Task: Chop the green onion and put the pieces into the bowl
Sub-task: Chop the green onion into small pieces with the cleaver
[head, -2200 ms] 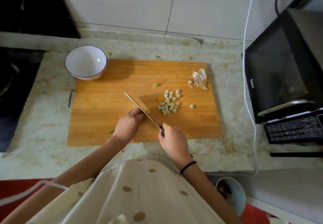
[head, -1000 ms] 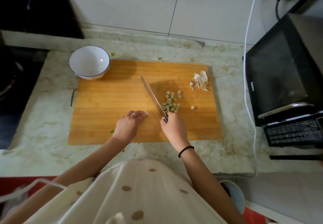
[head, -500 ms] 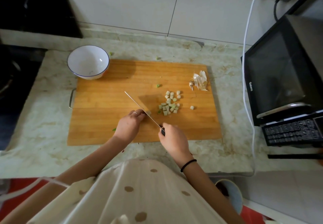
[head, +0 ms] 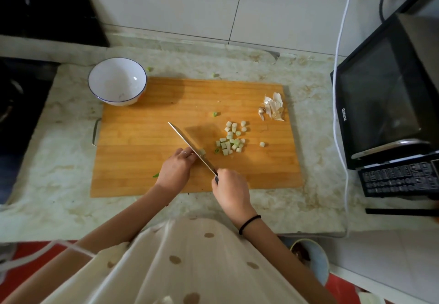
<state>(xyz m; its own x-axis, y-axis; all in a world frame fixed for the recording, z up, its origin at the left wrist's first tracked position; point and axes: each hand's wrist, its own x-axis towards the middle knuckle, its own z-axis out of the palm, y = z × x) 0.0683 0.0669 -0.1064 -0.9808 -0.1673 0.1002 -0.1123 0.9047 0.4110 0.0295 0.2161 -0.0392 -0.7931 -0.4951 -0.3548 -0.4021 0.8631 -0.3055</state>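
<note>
- Over the wooden cutting board (head: pixel 142 161), mid-chop: gripping the knife (head: pixel 187 143) by its handle with the right hand (head: pixel 230 189), fingers wrapped round it, blade slanting away to the upper left, edge down towards the wood.
- Bracing with the left hand (head: pixel 175 170) just left of the blade, fingers curled under, knuckles close against the steel; can't tell whether anything is pinned beneath them.
- Tight against the blade's other face: one pale stub of green onion (head: pixel 202 152).
- Just right of that, lying on the board: a loose heap of chopped pieces (head: pixel 229 143), white-green, with one loner (head: pixel 262 144) farther right and a greener bit (head: pixel 215 114) farther back.
- Peeking out by the left wrist: a small green scrap (head: pixel 156 175).
- Back at the board's far left corner, overlapping it: the white bowl (head: pixel 114 82), blue-rimmed, upright, well apart from the heap.
- Up in the far right corner of the board: papery garlic skins (head: pixel 273 109).
- Underneath it all, a marbled surface (head: pixel 59 161), with two green crumbs (head: pixel 149 68) beyond the board's back edge.
- Off to the right, a black microwave (head: pixel 380 104), with a white cable (head: pixel 337 90) hanging down beside it; off to the left, a dark stove (head: pixel 14 104).
- Worth noting: a ring (head: pixel 183 153) on a left finger and a black hair tie (head: pixel 249 224) round the right wrist.
</note>
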